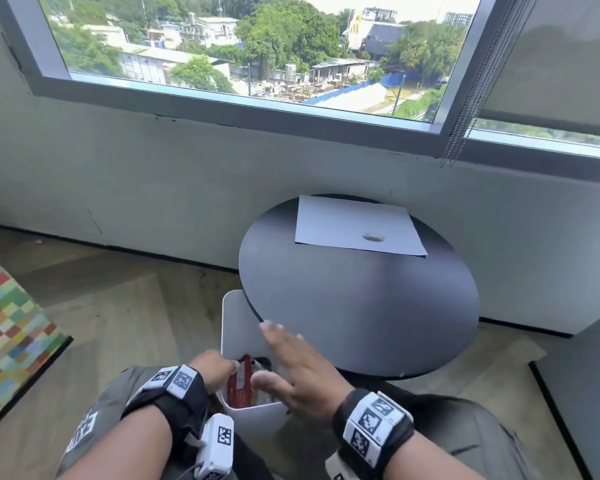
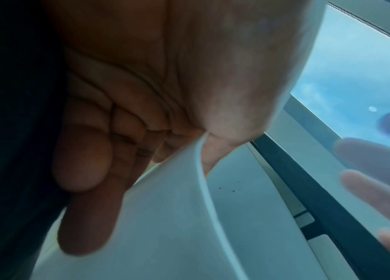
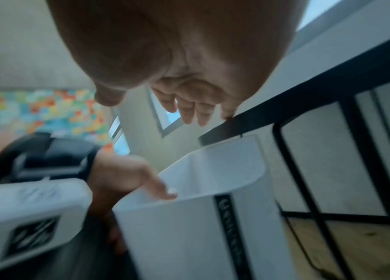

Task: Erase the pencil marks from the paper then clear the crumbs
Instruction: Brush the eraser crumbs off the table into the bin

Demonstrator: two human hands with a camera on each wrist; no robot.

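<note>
The white paper [image 1: 357, 225] lies at the far side of the round black table [image 1: 361, 306], with a small grey-white eraser [image 1: 373, 237] resting on it. Below the table's near-left edge, my left hand [image 1: 219, 368] holds a white bin [image 1: 253, 415] by its rim, thumb inside and fingers outside [image 2: 141, 113]. Over the bin's mouth, at the table edge, my right hand [image 1: 291, 358] is spread with straight fingers and holds nothing. A few dark specks [image 2: 232, 187] dot the bin's inner wall [image 2: 249, 217]. A red wrapper [image 1: 241, 381] lies inside the bin.
The wall below a wide window stands just behind the table. A colourful patchwork surface [image 1: 11, 323] is at the left, and a grey cabinet [image 1: 586, 393] at the right. The table's black wire frame [image 3: 309, 189] stands on wooden floor beside the bin [image 3: 177, 227].
</note>
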